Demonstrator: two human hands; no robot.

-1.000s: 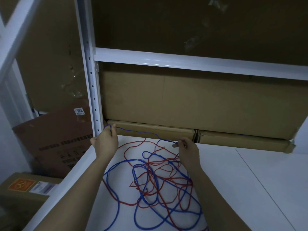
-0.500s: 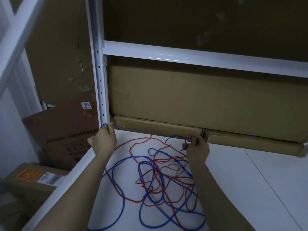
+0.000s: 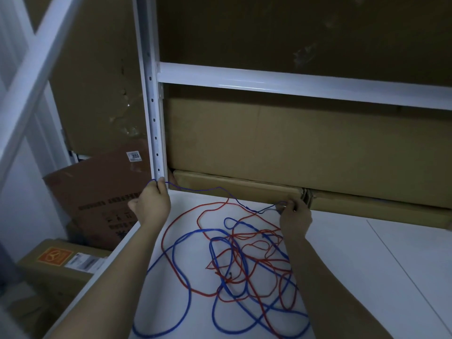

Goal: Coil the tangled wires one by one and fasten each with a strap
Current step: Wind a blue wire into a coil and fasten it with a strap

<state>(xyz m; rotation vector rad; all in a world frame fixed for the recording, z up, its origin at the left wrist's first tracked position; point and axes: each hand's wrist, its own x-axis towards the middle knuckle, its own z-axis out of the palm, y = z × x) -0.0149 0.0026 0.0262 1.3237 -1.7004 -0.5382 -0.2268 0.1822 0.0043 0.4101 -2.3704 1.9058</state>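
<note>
so both hands moved apart: left hand [image 3: 152, 204] and right hand [image 3: 294, 216] each pinch the blue wire [image 3: 208, 190], stretched longer now. it's still in the tangle with the red wire [image 3: 171, 260], no coil yet.

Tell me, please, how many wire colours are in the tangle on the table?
2. The blue wire loops through the pile, and both hands hold a stretch of it. The red wire lies tangled with it on the white table. More could be hidden underneath.

From my feed, the thin blue wire [image 3: 220, 243] and thin red wire [image 3: 247, 263] tangle runs off the bottom edge. Beside that tangle, my right hand [image 3: 294, 217] hides whatever its fingertips pinch; too small to tell.
</note>
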